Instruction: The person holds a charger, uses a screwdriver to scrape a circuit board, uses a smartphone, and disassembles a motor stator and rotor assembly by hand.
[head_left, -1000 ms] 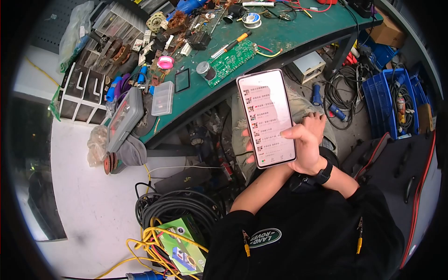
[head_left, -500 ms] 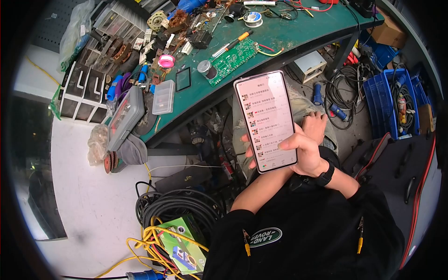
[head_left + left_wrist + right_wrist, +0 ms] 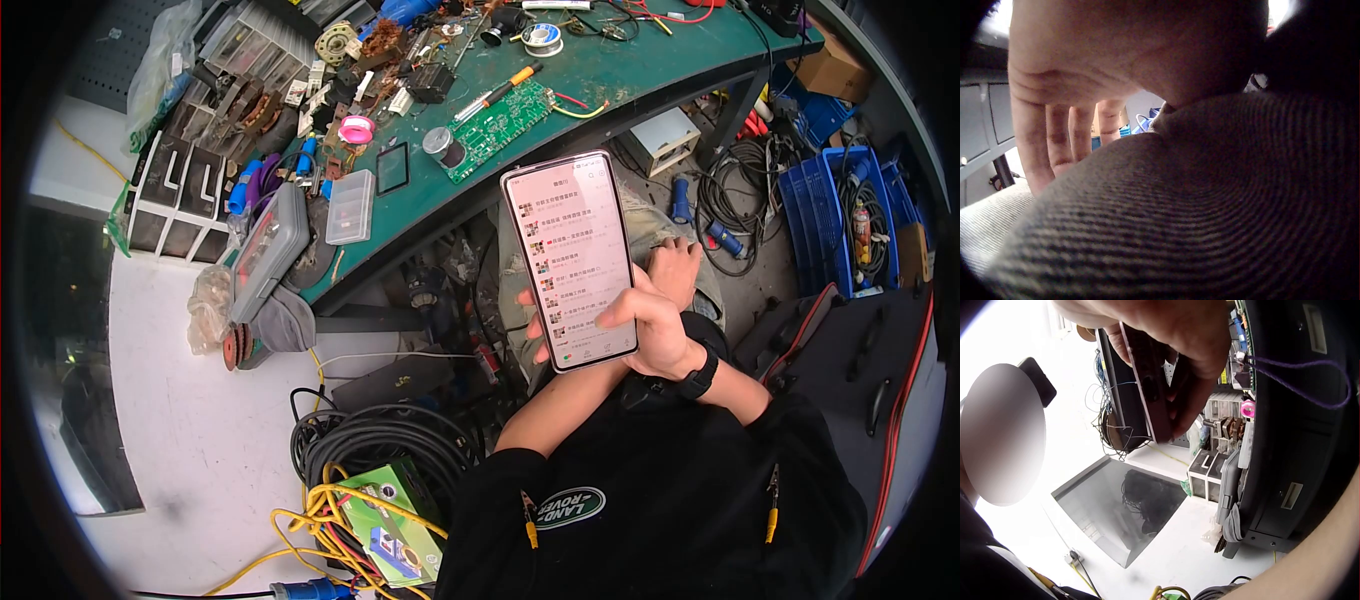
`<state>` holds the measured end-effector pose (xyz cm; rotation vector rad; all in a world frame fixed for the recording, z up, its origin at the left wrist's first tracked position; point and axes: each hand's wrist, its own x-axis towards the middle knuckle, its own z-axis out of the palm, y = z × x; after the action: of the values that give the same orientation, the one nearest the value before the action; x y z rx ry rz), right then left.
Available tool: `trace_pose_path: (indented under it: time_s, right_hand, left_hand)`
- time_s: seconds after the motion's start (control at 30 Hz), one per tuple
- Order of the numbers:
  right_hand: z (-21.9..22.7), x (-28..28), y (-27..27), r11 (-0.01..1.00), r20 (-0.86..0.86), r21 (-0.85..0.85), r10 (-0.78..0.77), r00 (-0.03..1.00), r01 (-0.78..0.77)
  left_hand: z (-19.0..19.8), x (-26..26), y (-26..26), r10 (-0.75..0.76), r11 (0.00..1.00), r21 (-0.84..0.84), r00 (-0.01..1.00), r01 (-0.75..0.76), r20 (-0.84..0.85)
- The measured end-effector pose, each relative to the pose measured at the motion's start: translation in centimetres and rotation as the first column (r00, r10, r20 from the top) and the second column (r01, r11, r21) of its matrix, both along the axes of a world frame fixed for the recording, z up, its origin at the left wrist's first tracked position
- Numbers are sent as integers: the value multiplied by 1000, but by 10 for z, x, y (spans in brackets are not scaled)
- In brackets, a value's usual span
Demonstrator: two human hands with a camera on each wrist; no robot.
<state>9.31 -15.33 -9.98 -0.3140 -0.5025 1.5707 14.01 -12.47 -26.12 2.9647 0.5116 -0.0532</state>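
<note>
My right hand (image 3: 655, 325) holds a smartphone (image 3: 580, 240) upright over my lap, its lit screen showing a chat list. The thumb lies over the lower right of the screen, and fingertips show past the phone's left edge. In the right wrist view the phone (image 3: 1155, 394) is seen edge-on in the grip of the fingers. My left arm crosses under the right one. The left hand (image 3: 674, 272) rests on my trouser leg, partly hidden by the right hand. From the left wrist, the left hand's fingers (image 3: 1057, 134) hang down over ribbed cloth (image 3: 1166, 206).
Ahead is a green workbench (image 3: 620, 95) with a circuit board (image 3: 500, 130), a screwdriver, solder spools (image 3: 541, 40) and a clear plastic case (image 3: 349, 209). Coiled cables (image 3: 390, 445) and a green box (image 3: 395, 525) lie at lower left. A blue crate (image 3: 810, 215) stands right, beside a dark bag (image 3: 850, 370).
The phone has tilted slightly and shifted a little lower in view. The list on its screen sits lower, with a header now showing. My left hand has stayed on the leg.
</note>
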Motion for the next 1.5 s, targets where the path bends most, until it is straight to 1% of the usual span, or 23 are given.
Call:
trace_pose_path:
  time_s: [0.1,0.17,0.3,0.4,0.47,0.6,0.67,0.8,0.87,1.0,1.1,1.17,1.3,1.37,1.5]
  right_hand:
    - [1,0,0,1000,5,-5,3,1000,-3]
    - [3,-1,0,998,4,-57,10,1000,-9]
    - [1,-1,0,999,38,-48,0,999,1]
    - [0,-1,0,999,23,-50,0,1000,1]
    - [1,-2,0,996,-35,-84,6,999,-9]
    - [0,-1,0,996,-59,-86,16,998,-21]
    - [0,0,0,1000,48,-27,-9,999,10]
    - [0,0,0,1000,49,-13,-11,999,12]
    - [0,0,0,999,16,-51,6,1000,-5]
    - [1,1,0,997,-18,-74,12,1000,-13]
    - [0,1,0,997,-4,-71,18,1000,-18]
    - [1,0,0,999,70,-38,-13,997,16]
    - [0,-2,0,999,84,-24,-31,996,33]
    - [-1,-1,0,999,5,-54,-2,1000,2]
    - [-2,0,1,998,-26,-68,9,1000,-11]
  left_hand:
    - [-2,0,1,-6,1000,4,1000,6,17]
    - [-4,0,1,-8,1000,4,1000,8,26]
    - [-5,0,0,-1,1000,9,1000,0,17]
    - [-2,0,1,-6,1000,9,1000,6,15]
    - [-3,-1,0,-10,1000,9,1000,10,14]
    - [-2,-1,0,-2,1000,19,1000,2,16]
    - [0,-1,0,-9,1000,16,1000,9,5]
    - [0,0,0,-8,1000,16,1000,8,-16]
    - [-1,1,0,-8,1000,19,1000,8,-19]
    - [0,0,0,-9,1000,16,1000,9,-26]
    - [-1,0,0,-8,1000,13,1000,9,-14]
    - [0,0,0,-6,1000,13,1000,6,-6]
    - [-1,0,-1,-4,1000,15,1000,4,-9]
    - [-2,0,0,-4,1000,21,1000,4,-7]
    - [-3,0,0,-3,1000,14,1000,4,-8]
